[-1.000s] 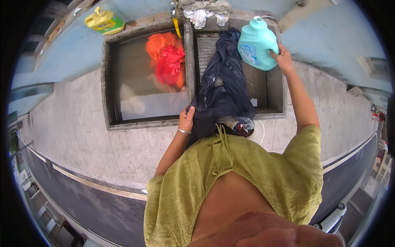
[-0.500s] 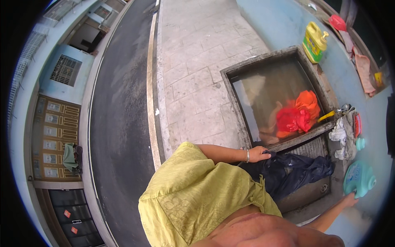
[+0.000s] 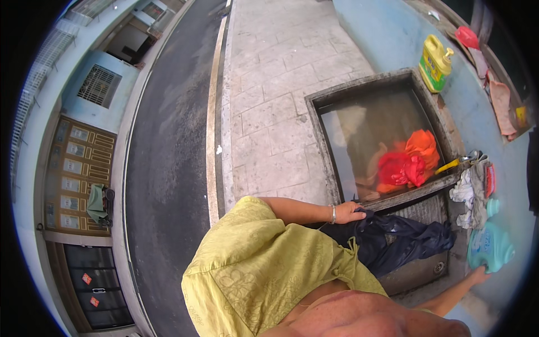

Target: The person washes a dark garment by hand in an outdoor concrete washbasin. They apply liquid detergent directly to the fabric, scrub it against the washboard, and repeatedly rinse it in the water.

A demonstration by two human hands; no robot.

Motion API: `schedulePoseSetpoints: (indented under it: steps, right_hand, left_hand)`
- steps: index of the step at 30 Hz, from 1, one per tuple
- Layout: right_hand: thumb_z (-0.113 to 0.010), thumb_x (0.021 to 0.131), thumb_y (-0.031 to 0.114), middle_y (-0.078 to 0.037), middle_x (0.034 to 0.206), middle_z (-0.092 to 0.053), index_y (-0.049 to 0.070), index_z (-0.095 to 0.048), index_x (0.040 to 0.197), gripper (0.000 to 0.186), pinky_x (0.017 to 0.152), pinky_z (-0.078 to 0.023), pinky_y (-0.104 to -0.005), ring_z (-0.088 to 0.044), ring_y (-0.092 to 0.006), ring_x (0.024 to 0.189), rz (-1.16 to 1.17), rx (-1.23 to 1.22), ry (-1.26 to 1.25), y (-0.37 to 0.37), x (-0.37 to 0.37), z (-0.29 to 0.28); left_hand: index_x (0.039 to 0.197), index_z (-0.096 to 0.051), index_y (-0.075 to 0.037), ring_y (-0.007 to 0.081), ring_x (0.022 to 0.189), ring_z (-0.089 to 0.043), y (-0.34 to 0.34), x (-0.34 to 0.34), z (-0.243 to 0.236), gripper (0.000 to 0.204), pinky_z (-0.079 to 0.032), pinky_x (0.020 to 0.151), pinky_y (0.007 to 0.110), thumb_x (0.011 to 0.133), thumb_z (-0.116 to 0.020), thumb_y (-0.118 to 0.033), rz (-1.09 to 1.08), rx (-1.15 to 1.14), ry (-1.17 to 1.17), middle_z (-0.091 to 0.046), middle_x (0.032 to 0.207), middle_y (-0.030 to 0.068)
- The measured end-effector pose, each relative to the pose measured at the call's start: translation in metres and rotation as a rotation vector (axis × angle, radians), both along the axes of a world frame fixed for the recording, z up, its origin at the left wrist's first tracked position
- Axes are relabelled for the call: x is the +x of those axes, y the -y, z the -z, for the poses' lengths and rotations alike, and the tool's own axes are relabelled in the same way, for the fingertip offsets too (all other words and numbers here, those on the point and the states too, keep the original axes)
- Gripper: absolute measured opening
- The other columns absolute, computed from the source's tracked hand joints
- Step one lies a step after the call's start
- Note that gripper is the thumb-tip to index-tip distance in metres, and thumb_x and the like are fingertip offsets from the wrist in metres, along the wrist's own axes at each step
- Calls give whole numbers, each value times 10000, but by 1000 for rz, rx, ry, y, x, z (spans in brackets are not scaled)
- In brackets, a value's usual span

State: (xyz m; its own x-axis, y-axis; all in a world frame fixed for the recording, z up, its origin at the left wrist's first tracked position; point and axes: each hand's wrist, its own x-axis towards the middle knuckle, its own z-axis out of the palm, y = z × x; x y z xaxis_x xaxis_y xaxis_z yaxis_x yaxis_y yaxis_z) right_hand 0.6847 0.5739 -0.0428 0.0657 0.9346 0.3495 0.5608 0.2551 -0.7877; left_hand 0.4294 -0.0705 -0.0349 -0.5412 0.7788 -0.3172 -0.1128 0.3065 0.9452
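Note:
My left hand [image 3: 351, 212] grips a bunched navy garment [image 3: 412, 244], which lies over the ribbed washboard basin [image 3: 429, 202]. At the far right, my right hand [image 3: 479, 275] holds a turquoise detergent jug [image 3: 487, 248] by the wall beside that basin; whether the jug rests on the ledge, I cannot tell. A small turquoise cap or cup [image 3: 493, 206] sits near the jug, next to crumpled pale cloths [image 3: 465, 194]. In the water-filled basin [image 3: 317, 126] above, red cloth [image 3: 401, 168] and orange cloth [image 3: 421, 143] are soaking. A yellow-handled tool [image 3: 452, 164] lies across that basin's rim.
A yellow pump jug [image 3: 435, 70] stands by the basin against the blue wall [image 3: 382, 33]. Pink items [image 3: 499, 101] lie along a sill. The paved walkway [image 3: 269, 129] borders a dark road [image 3: 163, 140], with building doors [image 3: 81, 168] across it at left.
Since a second ago the view has swung sharply round to the left, showing the road. The turquoise jug, still in my right hand, has gone toward the back wall. Little differs from half a second ago.

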Motion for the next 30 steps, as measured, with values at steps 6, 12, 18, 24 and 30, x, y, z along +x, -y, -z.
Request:
schedulePoseSetpoints:
  steps: [6,12,18,24,30]
  right_hand:
    - [-578,836,179,-231,1138,-608,-51,-553,1184,418,906,-449,-410,-593,-332,1031,-78,14,-33,-11,15,14]
    - [-640,840,274,-233,1159,-596,-40,-545,1206,492,931,-430,-402,-577,-339,1057,-72,-9,198,16,2,-12]
    - [-649,851,254,-224,1218,-560,-79,-489,1242,538,1011,-388,-426,-525,-322,1133,19,-95,190,10,25,33]
    - [-591,884,189,-128,1181,-567,50,-327,1415,608,811,-526,-378,-570,-233,1028,-105,-587,-397,172,25,22]
    - [-600,886,219,-73,1247,-548,115,-370,1412,583,768,-505,-348,-559,-185,1052,-299,-1166,66,359,50,-12]
  left_hand:
    - [1026,-603,8,67,823,-509,-4,-2,-5,338,-464,781,279,951,-543,-316,10,17,19,-625,854,11]
    - [1031,-629,-9,105,806,-576,7,3,-1,333,-477,781,307,923,-569,-319,-31,-26,16,-676,864,62]
    - [1037,-629,-4,128,831,-594,3,-3,0,356,-475,809,314,923,-560,-334,-11,-22,-29,-682,886,83]
    - [1087,-606,67,85,825,-553,8,-8,-2,411,-473,751,260,916,-594,-307,-45,-130,86,-644,895,35]
    - [1108,-603,45,115,921,-564,-1,-16,8,375,-458,839,261,944,-567,-291,40,11,218,-649,1003,52]
